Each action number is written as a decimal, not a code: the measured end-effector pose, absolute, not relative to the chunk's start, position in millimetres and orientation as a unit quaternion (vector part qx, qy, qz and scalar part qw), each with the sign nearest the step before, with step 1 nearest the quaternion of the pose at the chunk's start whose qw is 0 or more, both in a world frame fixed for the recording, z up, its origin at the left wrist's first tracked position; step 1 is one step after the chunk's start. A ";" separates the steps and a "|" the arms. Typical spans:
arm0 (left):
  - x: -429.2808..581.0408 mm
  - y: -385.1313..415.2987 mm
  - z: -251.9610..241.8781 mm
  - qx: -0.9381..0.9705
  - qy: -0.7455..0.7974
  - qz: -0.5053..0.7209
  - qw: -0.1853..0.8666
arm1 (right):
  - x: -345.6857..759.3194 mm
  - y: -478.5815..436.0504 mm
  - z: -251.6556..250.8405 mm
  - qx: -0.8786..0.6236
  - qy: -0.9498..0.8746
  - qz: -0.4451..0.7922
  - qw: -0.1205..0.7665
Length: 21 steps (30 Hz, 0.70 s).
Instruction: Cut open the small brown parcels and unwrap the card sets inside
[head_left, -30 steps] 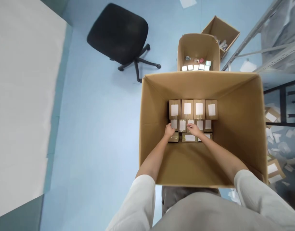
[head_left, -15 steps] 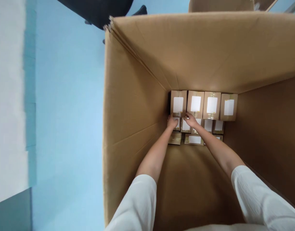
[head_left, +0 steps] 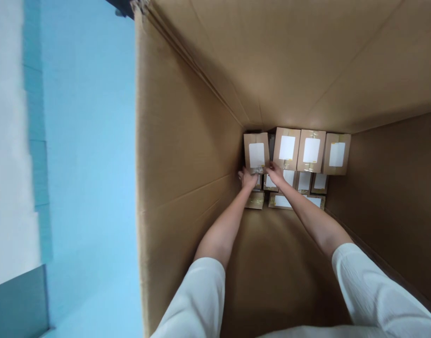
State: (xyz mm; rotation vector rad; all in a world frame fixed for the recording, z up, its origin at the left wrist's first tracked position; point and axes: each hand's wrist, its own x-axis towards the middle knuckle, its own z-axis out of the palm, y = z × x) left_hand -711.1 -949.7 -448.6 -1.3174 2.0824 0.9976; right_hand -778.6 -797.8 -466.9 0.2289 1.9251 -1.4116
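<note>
A small brown box [head_left: 256, 140] with a white label stands at the left end of the top row, slightly tilted, deep inside a big carton [head_left: 187, 155]. My left hand [head_left: 248, 178] is closed on its lower left edge, fingers partly hidden. At its lower right corner my right hand [head_left: 275, 173] grips it, fingers bent. Three more labelled boxes, the nearest one [head_left: 287, 134] among them, stand to the right, with a gap between it and the held box. Lower rows of boxes [head_left: 320, 183] show beneath.
The carton's tall left wall runs close beside my left arm, and its right wall [head_left: 387, 178] rises beyond the boxes. Outside on the left are a light blue floor [head_left: 92, 188] and a white surface [head_left: 7, 164].
The left-end box has shifted slightly left and tilted between my hands, widening the gap beside it. The view has moved closer over the carton.
</note>
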 end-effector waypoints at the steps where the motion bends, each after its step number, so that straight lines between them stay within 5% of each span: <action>1: -707.6 -949.5 -445.8 -0.479 0.765 0.357 0.241 | -776.9 -797.0 -463.3 0.099 0.750 -0.542 0.366; 10: -693.4 -927.2 -374.5 -0.465 0.786 0.340 0.224 | -772.3 -773.4 -386.5 0.133 0.738 -0.538 0.384; 21: -700.9 -880.7 -178.1 -0.397 0.834 0.349 0.158 | -784.1 -714.7 -191.3 0.076 0.761 -0.561 0.316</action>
